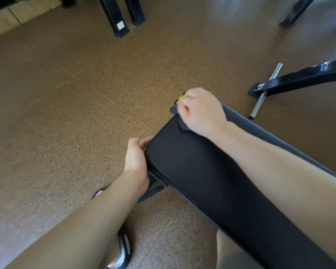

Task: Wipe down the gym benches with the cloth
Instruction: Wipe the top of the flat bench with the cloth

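Note:
A black padded gym bench [206, 171] runs from the lower right up toward the middle of the view. My right hand [200, 111] sits at the bench's far corner, fingers curled round a dark cloth [182, 125] that peeks out beneath the palm, with a yellow-green bit at the knuckles. My left hand [137, 158] grips the bench's near-left end edge, fingers wrapped under the pad. Most of the cloth is hidden by my right hand.
Brown speckled rubber floor [76, 113] lies all around. Black frame legs [120, 20] stand at the top centre. Another machine's black base with a chrome bar [266, 90] lies at the right. My sandalled foot [122, 249] is below the bench's left side.

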`<state>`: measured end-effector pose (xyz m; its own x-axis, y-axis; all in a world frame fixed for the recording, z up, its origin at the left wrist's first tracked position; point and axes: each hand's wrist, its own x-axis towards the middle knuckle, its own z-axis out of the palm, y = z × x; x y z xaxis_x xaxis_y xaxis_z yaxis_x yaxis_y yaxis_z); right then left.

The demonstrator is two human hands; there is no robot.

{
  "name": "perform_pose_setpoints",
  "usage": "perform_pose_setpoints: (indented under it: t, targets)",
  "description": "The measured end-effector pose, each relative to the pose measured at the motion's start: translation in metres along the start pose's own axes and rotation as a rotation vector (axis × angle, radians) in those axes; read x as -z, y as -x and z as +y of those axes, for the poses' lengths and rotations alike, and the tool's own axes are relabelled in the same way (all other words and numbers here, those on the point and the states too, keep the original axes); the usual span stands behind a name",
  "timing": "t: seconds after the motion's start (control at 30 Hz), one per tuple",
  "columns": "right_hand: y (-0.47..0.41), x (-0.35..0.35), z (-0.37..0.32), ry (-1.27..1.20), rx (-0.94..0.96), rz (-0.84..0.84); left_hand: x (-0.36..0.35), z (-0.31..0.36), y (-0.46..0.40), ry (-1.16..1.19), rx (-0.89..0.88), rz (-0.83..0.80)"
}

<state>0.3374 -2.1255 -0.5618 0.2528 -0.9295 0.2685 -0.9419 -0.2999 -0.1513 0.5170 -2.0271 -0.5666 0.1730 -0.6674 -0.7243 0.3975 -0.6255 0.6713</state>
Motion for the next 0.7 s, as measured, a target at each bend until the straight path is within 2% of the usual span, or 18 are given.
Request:
perform_pose_setpoints:
  t: [0.1, 0.17, 0.27, 0.43, 0.53, 0.6, 0.7]
  targets:
    - [-0.011, 0.005, 0.041, 0.018, -0.268, -0.056, -0.007, -0.004, 0.002, -0.031, 0.004, 0.042]
    - [-0.001, 0.002, 0.041, 0.039, -0.337, -0.044, -0.009, -0.004, 0.002, -0.044, -0.005, 0.086]
    - [0.034, 0.007, 0.009, 0.028, -0.217, 0.021, -0.011, -0.006, 0.0, -0.052, -0.024, 0.129]
    - [0.098, 0.024, -0.072, -0.072, 0.196, -0.176, -0.011, -0.007, 0.0, -0.041, -0.02, 0.154]
    - [0.104, 0.021, -0.069, -0.215, 0.303, -0.162, -0.011, -0.008, -0.001, -0.033, -0.022, 0.185]
    - [0.085, 0.013, -0.06, -0.198, 0.364, -0.121, -0.013, -0.008, -0.002, -0.029, -0.046, 0.235]
    - [0.044, -0.005, -0.071, -0.195, 0.337, -0.062, -0.019, -0.009, 0.0, -0.001, -0.048, 0.3]
